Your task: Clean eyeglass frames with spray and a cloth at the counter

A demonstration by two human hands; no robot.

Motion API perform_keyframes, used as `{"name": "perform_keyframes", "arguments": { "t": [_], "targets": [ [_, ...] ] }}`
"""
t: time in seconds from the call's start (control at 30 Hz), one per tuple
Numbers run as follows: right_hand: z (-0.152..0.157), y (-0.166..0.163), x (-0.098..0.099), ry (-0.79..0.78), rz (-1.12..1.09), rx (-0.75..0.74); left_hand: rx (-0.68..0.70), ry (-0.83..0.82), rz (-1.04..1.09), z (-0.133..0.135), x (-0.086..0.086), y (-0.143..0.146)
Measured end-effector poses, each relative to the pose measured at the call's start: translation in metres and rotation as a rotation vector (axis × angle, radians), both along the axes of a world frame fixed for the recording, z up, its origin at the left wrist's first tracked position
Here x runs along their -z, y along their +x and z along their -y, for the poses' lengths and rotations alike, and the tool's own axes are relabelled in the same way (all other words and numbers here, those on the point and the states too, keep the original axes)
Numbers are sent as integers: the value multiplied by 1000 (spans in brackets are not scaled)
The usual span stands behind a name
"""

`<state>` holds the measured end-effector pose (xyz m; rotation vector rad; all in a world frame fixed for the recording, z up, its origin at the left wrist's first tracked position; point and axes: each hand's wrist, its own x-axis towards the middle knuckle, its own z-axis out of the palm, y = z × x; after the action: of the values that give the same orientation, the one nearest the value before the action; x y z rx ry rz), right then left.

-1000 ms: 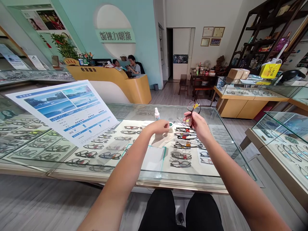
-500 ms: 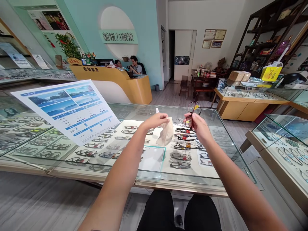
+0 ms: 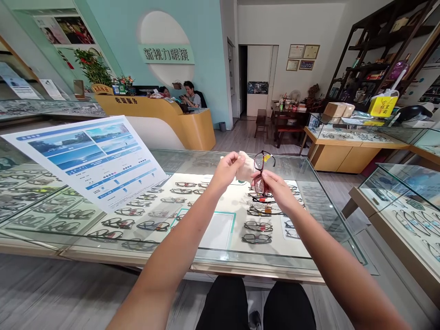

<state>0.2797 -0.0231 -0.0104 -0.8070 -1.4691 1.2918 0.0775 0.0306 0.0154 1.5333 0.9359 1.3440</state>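
Observation:
My left hand (image 3: 227, 170) is closed on a cream-coloured cloth (image 3: 245, 170), pinched between thumb and fingers. Just to the right, my right hand (image 3: 273, 185) grips a pair of dark red-rimmed eyeglasses (image 3: 257, 176), its lenses one above the other and a yellow tag on the upper one. The cloth is right beside the glasses; whether it touches them I cannot tell. Both hands are above a glass display case (image 3: 275, 256), where rows of eyeglasses (image 3: 257, 226) lie on a white base under the glass.
A printed sheet (image 3: 92, 158) stands tilted at the left on the case. Another glass case (image 3: 405, 206) is at the right. Two people sit behind a yellow counter (image 3: 147, 107) at the back. A dark wooden table (image 3: 292, 110) with benches stands farther off.
My left hand has raised the cloth and brought it right, close to the glasses. My right hand has shifted slightly left and down with the glasses. The view has turned slightly.

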Motion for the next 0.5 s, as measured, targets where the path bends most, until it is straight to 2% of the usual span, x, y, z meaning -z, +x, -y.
{"name": "perform_keyframes", "arguments": {
  "t": [0.27, 0.5],
  "targets": [
    [-2, -1, 5, 23, 26, 21, 9, 150, -45, 15, 0, 14],
    [-3, -4, 7, 51, 64, 48, 60, 208, -16, 18, 3, 19]
  ]
}}
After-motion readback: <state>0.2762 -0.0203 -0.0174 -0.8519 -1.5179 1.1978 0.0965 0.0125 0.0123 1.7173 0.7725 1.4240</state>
